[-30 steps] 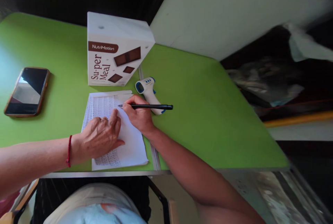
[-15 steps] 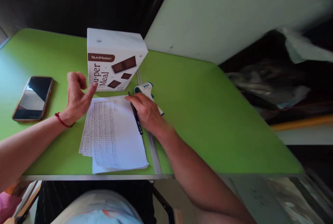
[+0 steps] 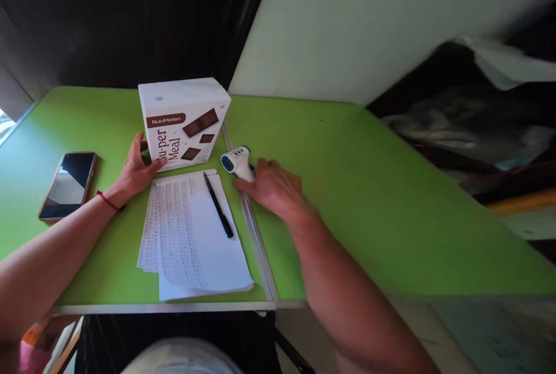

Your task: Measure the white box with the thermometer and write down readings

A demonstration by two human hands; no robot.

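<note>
A white NutriMotion meal box with chocolate pieces printed on it stands upright behind the papers. My left hand grips its lower left edge, thumb on the front face and fingers round the side. A white and blue infrared thermometer lies right of the box. Closed about its handle is my right hand, which hides most of that handle. Handwritten sheets of paper lie in a loose stack between my forearms. On the top sheet rests a black pen, touched by neither hand.
A smartphone lies screen up at the left of the green table. Two tabletop halves meet at a metal seam. Behind the table rise a dark panel and a pale wall. Blurred plastic bags sit on a shelf at right.
My right hand has left the pen on the paper and moved right onto the thermometer. The left hand has closed on the box's edge. The view has shifted slightly.
</note>
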